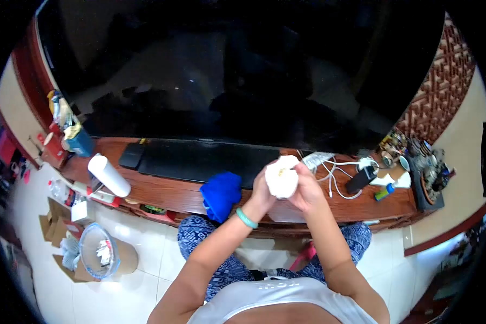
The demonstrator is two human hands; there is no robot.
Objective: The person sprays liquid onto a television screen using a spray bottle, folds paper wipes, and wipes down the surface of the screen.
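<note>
Both hands meet in front of me around a soft-looking white bundle with a small yellowish patch at its middle; whether it is cloth or tissue I cannot make out. My left hand, below a green bangle, closes on its left side. From the right, my right hand grips it too, with the fingers partly hidden behind it. A bright blue cloth lies crumpled on the front edge of the wooden cabinet, left of my left hand.
A large dark television stands behind the cabinet. Left are a white roll and a blue box. Right are white cables, a black box, a green-blue bottle and ornaments. A lined bin stands on the floor.
</note>
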